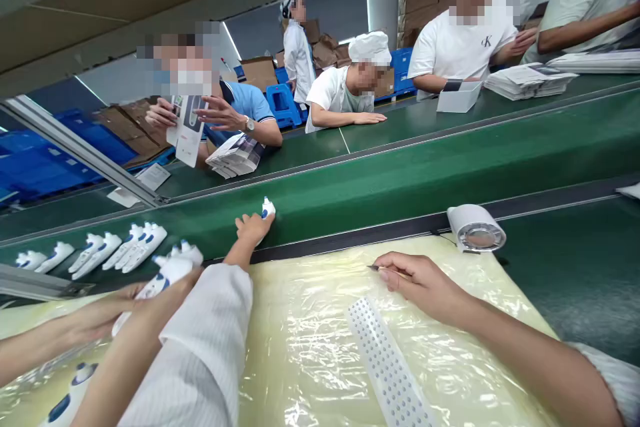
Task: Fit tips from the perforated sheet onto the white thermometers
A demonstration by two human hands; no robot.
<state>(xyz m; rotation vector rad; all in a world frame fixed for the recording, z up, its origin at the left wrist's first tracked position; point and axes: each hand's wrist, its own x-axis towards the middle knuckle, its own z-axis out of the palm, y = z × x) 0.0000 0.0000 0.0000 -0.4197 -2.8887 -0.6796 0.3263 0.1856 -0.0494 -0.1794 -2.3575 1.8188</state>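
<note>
At the edge of the green conveyor, my left hand (253, 229) is stretched out with its fingers round a white ear thermometer (269, 207) with a blue button. My right hand (423, 283) pinches what look like thin tweezers (373, 267), their dark tip pointing left above the plastic-covered work surface (310, 320). Below that hand lies a clear strip (385, 363) with rows of small grey dots. The thermometer's lower part is hidden by my left fingers.
At left, a co-worker's hands (127, 307) hold similar thermometers (173, 267). Several more (120, 247) lie on the conveyor (350, 173). A white round-headed device (477, 228) sits at the surface's far right corner. Across the belt, people handle printed cartons (237, 155).
</note>
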